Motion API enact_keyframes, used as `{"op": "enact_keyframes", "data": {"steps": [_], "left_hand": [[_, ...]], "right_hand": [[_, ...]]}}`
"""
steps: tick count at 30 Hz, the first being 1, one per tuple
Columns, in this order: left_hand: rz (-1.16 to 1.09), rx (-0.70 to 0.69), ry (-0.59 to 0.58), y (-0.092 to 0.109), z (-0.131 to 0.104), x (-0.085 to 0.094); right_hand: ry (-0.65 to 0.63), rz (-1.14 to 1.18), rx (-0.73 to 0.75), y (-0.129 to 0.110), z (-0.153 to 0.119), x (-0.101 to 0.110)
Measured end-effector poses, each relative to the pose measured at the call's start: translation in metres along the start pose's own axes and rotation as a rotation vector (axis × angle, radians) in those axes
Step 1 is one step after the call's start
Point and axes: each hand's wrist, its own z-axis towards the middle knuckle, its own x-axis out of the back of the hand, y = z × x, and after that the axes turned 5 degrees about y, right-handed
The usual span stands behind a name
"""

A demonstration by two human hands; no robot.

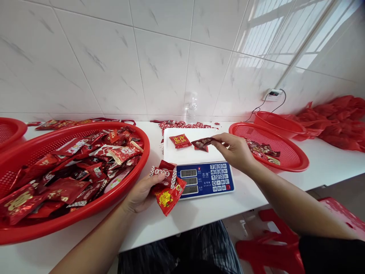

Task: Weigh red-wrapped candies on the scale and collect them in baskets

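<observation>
Several red snack packets (168, 194) are held in my left hand (144, 192), in front of the scale's left side. My right hand (232, 150) pinches the end of a dark brown-red packet (202, 142) over the white pan (182, 155) of a digital scale. A red packet with yellow characters (180, 141) lies on the pan, and another small red packet (203, 148) is partly hidden under the brown-red one. The scale's blue panel (203, 179) has displays on the left and a keypad on the right.
A large red basket (145, 146) heaped with packets stands left; another basket's edge (17, 129) shows beyond it. At right are a basket (299, 158) with some packets, a red basin (279, 123) and red bags (339, 118). A clear bottle (192, 108) stands by the wall.
</observation>
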Motion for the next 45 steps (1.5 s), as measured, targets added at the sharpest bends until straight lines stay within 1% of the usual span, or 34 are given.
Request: {"op": "enact_keyframes", "data": {"steps": [4,6,9,11,13,15,18,20,22,24,25,27,28,31,34,38,42,45], "left_hand": [[0.018,0.011,-0.042,-0.001,0.001,0.002],[0.031,0.013,-0.073,-0.001,0.002,0.003],[0.055,0.014,-0.105,-0.001,0.002,0.004],[0.061,0.011,-0.11,-0.001,0.003,0.006],[0.072,0.008,-0.123,-0.002,0.003,0.007],[0.095,0.005,-0.149,-0.003,0.004,0.009],[0.152,0.015,-0.206,-0.004,0.003,0.009],[0.223,0.032,-0.278,-0.003,0.001,0.009],[0.349,0.072,-0.392,-0.002,0.0,0.007],[0.512,0.117,-0.523,-0.001,-0.002,0.005],[0.592,0.13,-0.58,-0.001,-0.002,0.003],[0.705,0.13,-0.66,0.0,-0.002,0.001],[0.73,0.121,-0.685,0.0,-0.002,0.0],[0.724,0.115,-0.748,0.0,-0.002,-0.001],[0.745,0.14,-0.758,-0.001,-0.002,-0.001],[0.764,0.156,-0.726,-0.005,-0.002,0.001],[0.765,0.157,-0.677,-0.007,-0.002,0.002],[0.678,0.158,-0.636,-0.007,-0.003,0.0]], "right_hand": [[-0.026,0.01,0.064,0.01,-0.005,-0.012],[-0.057,-0.035,0.11,0.016,-0.006,-0.02],[-0.173,-0.233,0.184,0.024,-0.008,-0.03],[-0.23,-0.358,0.212,0.026,-0.008,-0.031],[-0.198,-0.378,0.232,0.021,-0.006,-0.027],[-0.092,-0.306,0.264,0.013,-0.004,-0.019],[0.047,-0.159,0.359,-0.006,-0.003,-0.004],[0.057,-0.078,0.447,-0.021,-0.008,0.003],[-0.016,-0.004,0.555,-0.035,-0.019,0.004],[-0.149,0.047,0.635,-0.047,-0.034,-0.001],[-0.217,0.059,0.648,-0.052,-0.042,-0.005],[-0.315,0.052,0.632,-0.057,-0.058,-0.015],[-0.341,0.041,0.617,-0.058,-0.066,-0.02],[-0.363,0.01,0.582,-0.057,-0.081,-0.032],[-0.375,-0.003,0.548,-0.054,-0.085,-0.036],[-0.405,-0.017,0.511,-0.055,-0.083,-0.039],[-0.438,-0.029,0.512,-0.056,-0.082,-0.042],[-0.406,-0.011,0.479,-0.053,-0.072,-0.04]]}}
